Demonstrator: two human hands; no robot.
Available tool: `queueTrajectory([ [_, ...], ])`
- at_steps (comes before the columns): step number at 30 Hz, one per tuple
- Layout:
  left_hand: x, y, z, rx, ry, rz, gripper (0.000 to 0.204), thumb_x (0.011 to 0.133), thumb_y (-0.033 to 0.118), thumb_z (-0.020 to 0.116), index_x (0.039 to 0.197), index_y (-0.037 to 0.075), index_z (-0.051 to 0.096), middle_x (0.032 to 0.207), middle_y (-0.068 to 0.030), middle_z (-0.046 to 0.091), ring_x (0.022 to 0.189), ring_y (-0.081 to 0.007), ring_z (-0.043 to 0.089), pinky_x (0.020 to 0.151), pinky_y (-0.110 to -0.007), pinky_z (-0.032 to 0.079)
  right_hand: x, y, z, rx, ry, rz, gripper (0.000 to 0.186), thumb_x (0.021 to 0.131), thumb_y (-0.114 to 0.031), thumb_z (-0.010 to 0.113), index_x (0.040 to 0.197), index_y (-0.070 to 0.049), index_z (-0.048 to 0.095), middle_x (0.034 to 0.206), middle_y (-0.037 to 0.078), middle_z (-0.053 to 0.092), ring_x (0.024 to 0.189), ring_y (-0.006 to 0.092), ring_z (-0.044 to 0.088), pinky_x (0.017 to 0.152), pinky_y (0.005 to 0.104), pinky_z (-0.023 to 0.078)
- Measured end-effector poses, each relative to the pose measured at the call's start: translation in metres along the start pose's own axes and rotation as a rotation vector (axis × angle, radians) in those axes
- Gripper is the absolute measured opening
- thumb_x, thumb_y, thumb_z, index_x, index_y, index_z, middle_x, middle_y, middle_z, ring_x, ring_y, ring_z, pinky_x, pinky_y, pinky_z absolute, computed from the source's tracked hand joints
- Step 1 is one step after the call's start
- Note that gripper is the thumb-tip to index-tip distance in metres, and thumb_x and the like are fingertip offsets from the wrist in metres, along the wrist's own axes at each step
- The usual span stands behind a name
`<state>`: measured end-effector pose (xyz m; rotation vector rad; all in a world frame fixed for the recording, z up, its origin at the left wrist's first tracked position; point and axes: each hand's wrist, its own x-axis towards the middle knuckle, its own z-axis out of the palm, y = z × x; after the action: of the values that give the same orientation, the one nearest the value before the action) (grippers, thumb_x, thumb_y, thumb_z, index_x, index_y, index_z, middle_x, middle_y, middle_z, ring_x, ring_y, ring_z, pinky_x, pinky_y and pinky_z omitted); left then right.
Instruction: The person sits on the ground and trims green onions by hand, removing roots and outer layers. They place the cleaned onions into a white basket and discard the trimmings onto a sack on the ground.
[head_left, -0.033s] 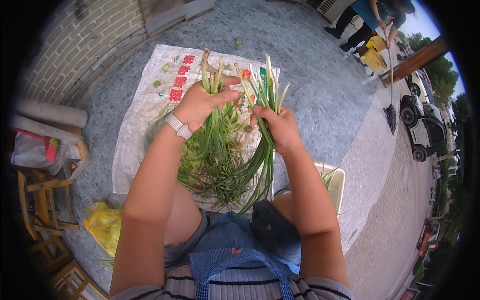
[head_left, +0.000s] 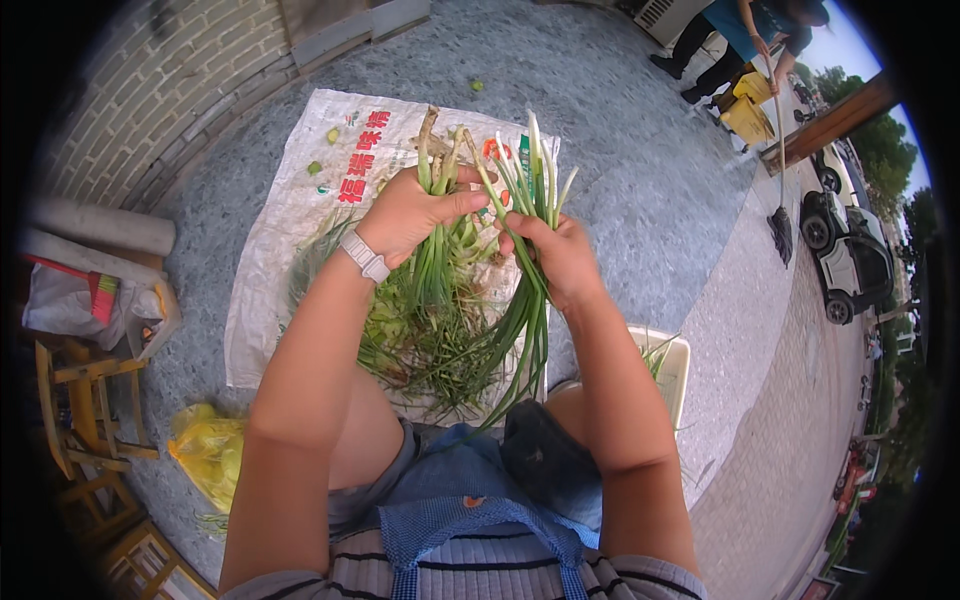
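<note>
My left hand, a pale watch on its wrist, is closed around a bunch of scallions with brown, dirty root ends pointing up. Close by on the right, my right hand grips a second bunch, cleaner scallions with white ends up and long green leaves hanging down. One stalk slants between the two hands, near my left thumb and right fingertips. Below them, a heap of loose green leaves and trimmings covers part of a white woven sack spread on the floor.
A cream plastic basin with some greens stands beside my right knee. At left are a yellow plastic bag and wooden stools. Far right, a person holds a mop near a yellow bucket.
My left hand has shifted slightly right and down, its scallions now nearer the right-hand bunch. The right hand has hardly moved.
</note>
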<state>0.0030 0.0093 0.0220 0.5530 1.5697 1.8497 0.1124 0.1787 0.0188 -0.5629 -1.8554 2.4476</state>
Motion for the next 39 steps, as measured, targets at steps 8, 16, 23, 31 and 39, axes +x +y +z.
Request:
queueTrajectory([
  [8, 0.015, -0.006, -0.034, -0.205, 0.508, 0.191, 0.019, 0.088, 0.021, 0.068, 0.092, 0.004, 0.059, 0.078, -0.0008, 0.057, 0.062, -0.0094, 0.045, 0.058, -0.024, 0.040, -0.002, -0.006, -0.006, -0.077, -0.021, 0.020, 0.017, 0.084, -0.018, 0.065, 0.091, -0.003, 0.065, 0.066, 0.002, 0.059, 0.049, 0.0074, 0.048, 0.044, 0.0211, 0.035],
  [16, 0.009, -0.011, -0.006, -0.363, 0.458, 0.102, 0.027, 0.091, 0.027, 0.064, 0.095, 0.000, 0.062, 0.076, -0.0001, 0.055, 0.065, -0.0081, 0.045, 0.058, -0.023, 0.040, 0.001, 0.005, -0.002, -0.020, 0.092, -0.162, 0.014, 0.081, -0.008, 0.071, 0.092, -0.004, 0.064, 0.078, 0.000, 0.063, 0.068, 0.0078, 0.056, 0.063, 0.0220, 0.044],
  [23, 0.004, -0.018, 0.028, -0.245, 0.366, 0.133, 0.018, 0.087, 0.018, 0.069, 0.089, 0.001, 0.063, 0.075, -0.0026, 0.060, 0.062, -0.0080, 0.049, 0.058, -0.024, 0.042, -0.001, 0.013, 0.008, -0.273, 0.136, -0.346, 0.011, 0.081, -0.006, 0.071, 0.089, -0.004, 0.064, 0.076, -0.003, 0.062, 0.066, 0.0045, 0.053, 0.061, 0.0213, 0.043],
  [31, 0.003, -0.012, 0.023, -0.035, 0.331, 0.218, 0.019, 0.092, 0.019, 0.063, 0.092, 0.000, 0.063, 0.078, -0.0025, 0.062, 0.064, -0.0084, 0.052, 0.059, -0.024, 0.044, 0.001, 0.004, -0.003, -0.062, 0.021, -0.145, 0.016, 0.080, -0.009, 0.072, 0.092, 0.000, 0.065, 0.076, 0.001, 0.064, 0.067, 0.0081, 0.057, 0.063, 0.0230, 0.045],
  [39, 0.005, -0.013, 0.017, -0.056, 0.374, 0.273, 0.019, 0.093, 0.021, 0.062, 0.093, 0.002, 0.063, 0.079, -0.0030, 0.063, 0.064, -0.0075, 0.051, 0.059, -0.023, 0.043, -0.003, -0.002, -0.004, 0.022, -0.020, -0.039, 0.013, 0.082, -0.010, 0.069, 0.091, -0.002, 0.064, 0.074, 0.002, 0.063, 0.069, 0.0084, 0.056, 0.065, 0.0233, 0.043],
])
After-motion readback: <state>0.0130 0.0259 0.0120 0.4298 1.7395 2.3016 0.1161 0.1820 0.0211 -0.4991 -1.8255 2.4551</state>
